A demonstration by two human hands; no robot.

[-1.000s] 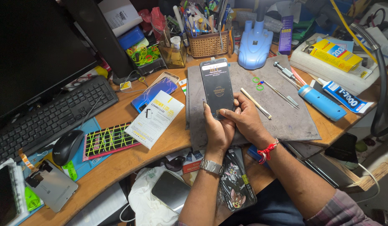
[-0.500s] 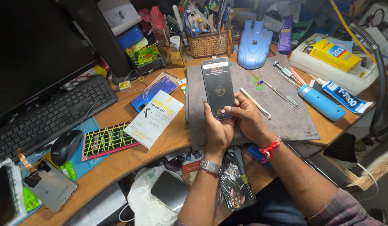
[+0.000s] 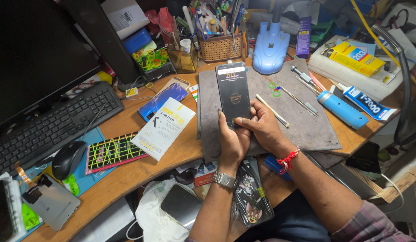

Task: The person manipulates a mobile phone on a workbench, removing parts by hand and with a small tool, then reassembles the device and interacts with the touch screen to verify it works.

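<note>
The black screen-protector packet (image 3: 233, 93), a flat dark rectangle with a pale strip at its top edge, is held up over the grey work mat (image 3: 302, 121). Its long axis runs away from the person, near end at the hands, far end pointing toward the wicker pen basket (image 3: 221, 45) and the blue lamp base (image 3: 270, 50). The left hand (image 3: 231, 141) grips the near end from below and from the left side, fingers curled up around the edge. The right hand (image 3: 261, 127) comes in from the right, closed in a pinch, thumb and fingertips on the lower right corner of the packet. Both hands sit at the same near end, touching each other; the far end is free. On the mat just right of the hands lie slim metal tools (image 3: 271, 110). Left of the mat, on the wooden counter (image 3: 127, 175), lie a white packet (image 3: 163, 127) and a blue phone (image 3: 162, 101).
</note>
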